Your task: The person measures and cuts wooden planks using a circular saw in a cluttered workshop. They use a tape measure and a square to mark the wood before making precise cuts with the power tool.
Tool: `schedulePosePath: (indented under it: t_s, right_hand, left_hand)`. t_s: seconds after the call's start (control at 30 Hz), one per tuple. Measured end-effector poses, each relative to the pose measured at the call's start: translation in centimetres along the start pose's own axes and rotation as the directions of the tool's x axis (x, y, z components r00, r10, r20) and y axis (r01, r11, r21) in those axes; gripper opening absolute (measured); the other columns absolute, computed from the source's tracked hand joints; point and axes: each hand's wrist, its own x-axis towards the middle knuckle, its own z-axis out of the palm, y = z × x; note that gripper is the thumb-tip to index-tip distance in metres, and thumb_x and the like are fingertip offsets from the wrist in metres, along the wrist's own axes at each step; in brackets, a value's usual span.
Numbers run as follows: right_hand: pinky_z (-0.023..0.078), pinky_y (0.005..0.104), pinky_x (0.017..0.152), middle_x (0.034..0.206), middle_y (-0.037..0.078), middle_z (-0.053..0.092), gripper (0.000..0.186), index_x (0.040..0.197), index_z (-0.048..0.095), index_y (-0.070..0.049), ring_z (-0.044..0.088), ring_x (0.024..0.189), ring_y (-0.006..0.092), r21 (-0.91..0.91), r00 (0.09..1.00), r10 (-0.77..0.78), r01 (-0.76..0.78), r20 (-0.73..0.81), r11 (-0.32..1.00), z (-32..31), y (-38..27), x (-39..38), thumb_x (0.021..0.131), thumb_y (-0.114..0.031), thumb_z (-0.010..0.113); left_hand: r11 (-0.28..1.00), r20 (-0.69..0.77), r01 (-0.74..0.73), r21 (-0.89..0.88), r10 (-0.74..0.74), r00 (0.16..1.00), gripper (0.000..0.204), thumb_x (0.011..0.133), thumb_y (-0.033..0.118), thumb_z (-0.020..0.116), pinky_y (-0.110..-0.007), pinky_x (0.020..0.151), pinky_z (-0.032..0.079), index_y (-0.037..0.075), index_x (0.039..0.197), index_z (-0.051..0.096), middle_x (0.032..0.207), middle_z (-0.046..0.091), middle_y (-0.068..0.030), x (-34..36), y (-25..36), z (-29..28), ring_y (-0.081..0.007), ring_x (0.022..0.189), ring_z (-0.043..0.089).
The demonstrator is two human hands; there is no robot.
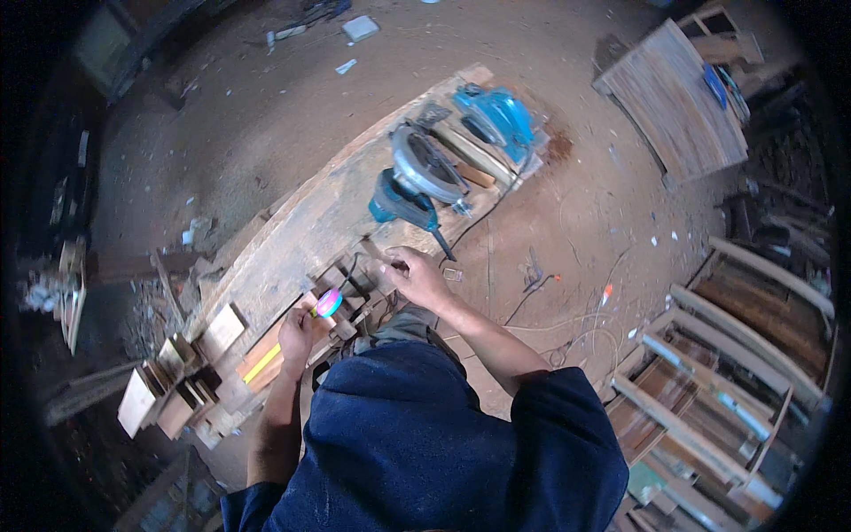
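A round pink-and-blue tape measure [329, 303] sits at the near side of the bench, with a yellow blade [261, 363] lying in line with it along a reddish wooden board. My left hand [295, 336] is closed over the line between case and blade, its fingertips beside the case. To the right and a little farther off, my right hand [415, 277] is raised by the bench edge with its fingers curled together. A small brownish piece shows at its fingertips, too blurred to name. Several wood blocks and a dark clamp-like part lie between the hands, partly hidden.
On the long wooden bench [301, 217] lie a teal circular saw [403, 199] and a teal power planer [496, 120]. Cables trail over the dirt floor. Wood offcuts [168, 386] stand at left; wooden frames [709, 381] and a wooden panel [678, 97] are at right.
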Motion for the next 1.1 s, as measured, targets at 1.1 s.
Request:
schedulePosePath:
  t_s: [1.1]
  right_hand:
    - [0.041,0.0511,0.105,0.129,0.026,0.059,0.055,0.136,0.054,0.0,0.053,0.122,0.0436,-0.226,0.467,-0.33,0.796,0.821,0.562,17.4,-2.5,2.5,0.086,-0.015,0.072]
  left_hand:
    - [0.891,-0.506,0.372,-0.259,-0.454,0.734,0.016,0.083,0.022,0.066,-0.045,0.087,0.045,0.009,0.093,0.067,0.091,0.066,-0.01,-2.3,1.5,7.1,-0.0303,0.097,0.064]
